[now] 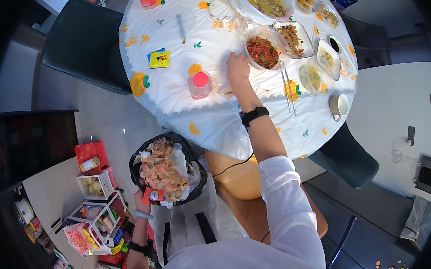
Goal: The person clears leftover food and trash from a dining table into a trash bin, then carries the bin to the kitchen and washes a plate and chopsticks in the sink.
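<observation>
Down at my left side, my left hand (142,201) grips the near edge of a bin lined with a black bag (135,165). Shrimp shells (163,168), crumpled tissue and a red wrapper (152,195) fill it to the top. My right hand (238,67) reaches over the round table, its fingers curled down at the plastic tablecloth (173,95). Whether those fingers hold anything is hidden. Just right of them stands a clear plastic bowl of food with chopped red chilli (263,52). A bottle with a pink cap (200,82) is to their left.
Metal chopsticks (289,91) lie beside the bowl, with a mug (338,105) near the table's right edge. More food dishes (290,37) crowd the far right. Yellow sachets (159,59) lie at left. Dark chairs (84,45) and a tan chair (235,172) surround the table.
</observation>
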{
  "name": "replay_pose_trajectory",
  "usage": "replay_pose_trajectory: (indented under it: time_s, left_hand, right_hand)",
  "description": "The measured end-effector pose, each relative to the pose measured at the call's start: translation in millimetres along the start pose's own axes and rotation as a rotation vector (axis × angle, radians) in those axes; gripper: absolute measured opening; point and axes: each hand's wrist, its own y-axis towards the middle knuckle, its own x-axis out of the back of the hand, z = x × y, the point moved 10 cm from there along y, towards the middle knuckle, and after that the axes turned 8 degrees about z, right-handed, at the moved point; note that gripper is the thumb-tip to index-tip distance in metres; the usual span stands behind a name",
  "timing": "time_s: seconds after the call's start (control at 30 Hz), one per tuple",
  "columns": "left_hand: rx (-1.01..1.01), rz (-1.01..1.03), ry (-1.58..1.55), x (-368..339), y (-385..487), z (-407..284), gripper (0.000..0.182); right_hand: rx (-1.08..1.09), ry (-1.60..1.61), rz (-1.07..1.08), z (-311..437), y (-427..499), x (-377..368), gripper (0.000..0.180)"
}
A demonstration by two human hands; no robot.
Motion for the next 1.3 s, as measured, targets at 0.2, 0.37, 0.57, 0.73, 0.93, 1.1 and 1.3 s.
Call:
replay_pose_trajectory:
  time_s: [0.2, 0.37, 0.57, 0.73, 0.93, 1.1, 1.3]
  left_hand:
    - [0.143, 0.023, -0.252, -6.8, -6.0, 24.5, 0.025]
    - [0.139, 0.029, -0.221, -4.3, -5.3, 37.1, 0.025]
    - [0.21, 0.053, -0.371, -10.6, -4.1, 47.7, 0.025]
    - [0.225, 0.091, -0.338, -11.7, -1.9, 42.3, 0.025]
    - [0.158, 0.121, -0.303, -12.6, 0.4, 27.0, 0.023]
    - [0.107, 0.078, -0.326, -9.1, -5.2, 20.8, 0.023]
    - [0.108, 0.117, -0.384, 11.9, -7.0, 34.8, 0.024]
  right_hand:
    - [0.097, 0.444, 0.005, -23.9, -30.7, 26.9, 0.026]
    - [0.32, 0.473, 0.102, -9.7, -88.4, 12.9, 0.018]
    - [0.312, 0.383, -0.034, 6.6, -118.9, 4.9, 0.02]
    - [0.209, 0.672, -0.086, -23.6, -139.4, 36.8, 0.022]
    - [0.673, 0.872, 0.153, 93.6, -287.0, 60.2, 0.038]
    - [0.748, 0.451, 0.191, 177.5, -370.5, 38.0, 0.05]
    - [0.762, 0.291, 0.097, 210.9, -385.3, 12.8, 0.055]
